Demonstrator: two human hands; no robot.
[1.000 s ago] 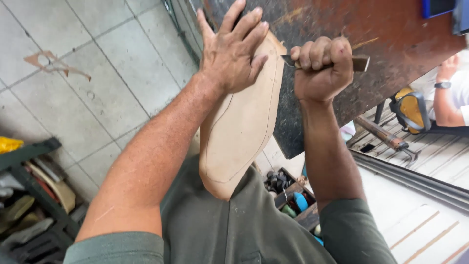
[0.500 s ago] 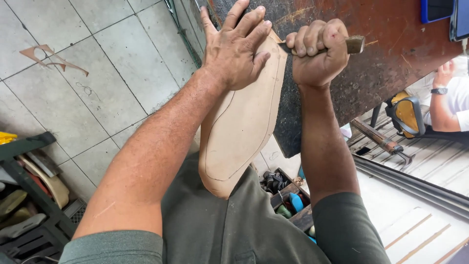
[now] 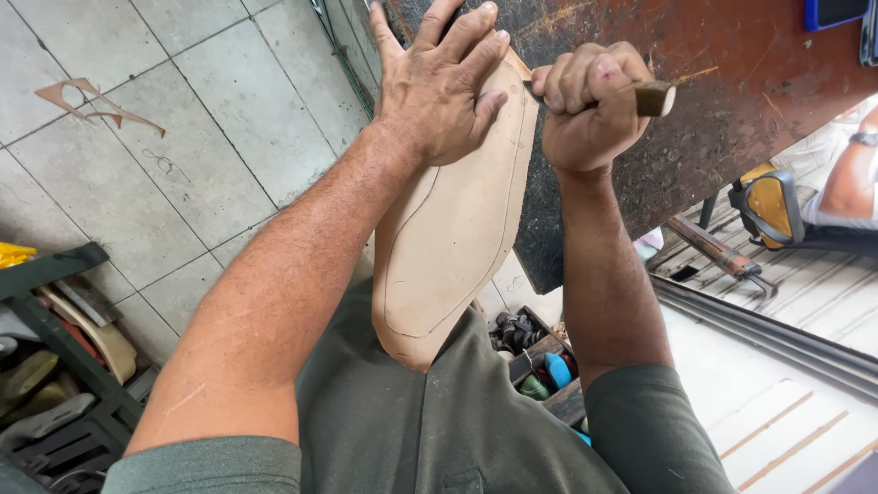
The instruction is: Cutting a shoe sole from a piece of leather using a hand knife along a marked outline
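A tan, sole-shaped leather piece [image 3: 457, 238] is being pressed flat against the dark worn desk [image 3: 732, 101] by the left hand [image 3: 439, 91], fingers spread apart. Its long axis is running from the chest up to the desk. At its upper right edge, a wooden-handled knife [image 3: 651, 97] is being clamped in the right hand [image 3: 585, 110], just beside the left.

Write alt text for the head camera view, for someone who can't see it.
A person's left hand presses a tan sole-shaped leather piece flat on a worn dark workbench, while the right hand fists a wooden-handled tool at the leather's edge. Below are a grey tiled floor and a box of small supplies.

knife blade [image 3: 533, 89]: hidden by fist | seated person [image 3: 846, 178]: cut off right
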